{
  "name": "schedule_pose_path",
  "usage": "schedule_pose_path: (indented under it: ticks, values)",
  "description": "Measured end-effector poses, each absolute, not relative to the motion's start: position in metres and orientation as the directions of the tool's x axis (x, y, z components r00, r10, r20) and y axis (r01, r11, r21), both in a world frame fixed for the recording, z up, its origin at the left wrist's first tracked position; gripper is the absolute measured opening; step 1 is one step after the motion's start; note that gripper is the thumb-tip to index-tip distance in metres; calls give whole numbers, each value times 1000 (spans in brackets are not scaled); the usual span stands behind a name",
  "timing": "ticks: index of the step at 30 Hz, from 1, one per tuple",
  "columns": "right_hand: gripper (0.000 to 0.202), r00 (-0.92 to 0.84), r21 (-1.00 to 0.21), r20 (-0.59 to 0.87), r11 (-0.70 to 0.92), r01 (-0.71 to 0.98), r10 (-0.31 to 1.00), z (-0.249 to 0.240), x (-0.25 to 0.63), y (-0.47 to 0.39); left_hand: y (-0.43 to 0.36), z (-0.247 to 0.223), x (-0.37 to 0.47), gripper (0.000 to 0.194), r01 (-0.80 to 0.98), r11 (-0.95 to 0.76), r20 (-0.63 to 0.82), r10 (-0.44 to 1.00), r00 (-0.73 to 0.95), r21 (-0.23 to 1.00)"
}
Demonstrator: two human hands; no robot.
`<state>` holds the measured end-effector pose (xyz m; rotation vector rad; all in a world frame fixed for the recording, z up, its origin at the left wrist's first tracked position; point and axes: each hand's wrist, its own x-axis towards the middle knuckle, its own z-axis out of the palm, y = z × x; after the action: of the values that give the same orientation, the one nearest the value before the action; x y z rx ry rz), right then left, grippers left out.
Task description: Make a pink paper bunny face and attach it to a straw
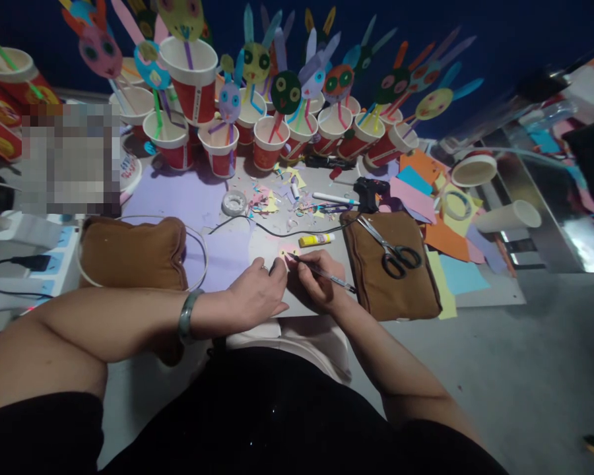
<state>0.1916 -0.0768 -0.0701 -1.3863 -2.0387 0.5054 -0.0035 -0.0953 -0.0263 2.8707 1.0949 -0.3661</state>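
Observation:
My right hand [321, 277] is closed around a pen [329, 274], whose tip touches a small pink paper piece [288, 251] with yellow spots and dark dots. Beside that piece, to the left, my left hand [260, 290] rests on the table with its fingers bent together. Whether anything lies under its fingertips is hidden. Just above my right hand is a yellow glue stick [317, 240]. Scissors with black handles [390, 254] lie on a brown cushion [396, 290] to the right.
Red-and-white paper cups [271, 148] with straws and paper rabbit heads line the back. Paper scraps, a tape roll [234, 202], a black glue gun [372, 193] and a cable cross the middle. Another brown cushion [133, 254] and a power strip [54, 277] are left; coloured paper [462, 272] is right.

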Motion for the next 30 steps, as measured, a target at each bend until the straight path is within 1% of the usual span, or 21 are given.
schedule_pose_path:
  ticks: [3, 12, 18, 23, 26, 30]
  values:
    - [21, -255, -613, 265, 366, 700, 930, -71, 192, -77, -95, -26, -4, 68, 656, -754, -241, 644, 726, -39]
    - [16, -273, -602, 319, 416, 682, 908, -72, 193, -79, -95, -27, -4, 68, 653, -757, -254, 640, 725, -43]
    - [19, -268, -608, 296, 398, 687, 917, -73, 193, -78, -97, -26, -4, 72, 658, -752, -259, 644, 720, -40]
    - [19, -261, -617, 289, 388, 685, 921, -72, 193, -79, -100, -26, -3, 75, 663, -748, -268, 639, 721, 3]
    - [20, -243, -636, 270, 362, 681, 932, -73, 194, -78, -102, -27, -4, 74, 654, -756, -262, 625, 735, 31]
    - [19, -224, -702, 239, 328, 632, 945, -75, 194, -79, -101, -26, -3, 71, 662, -746, -291, 619, 729, 70]
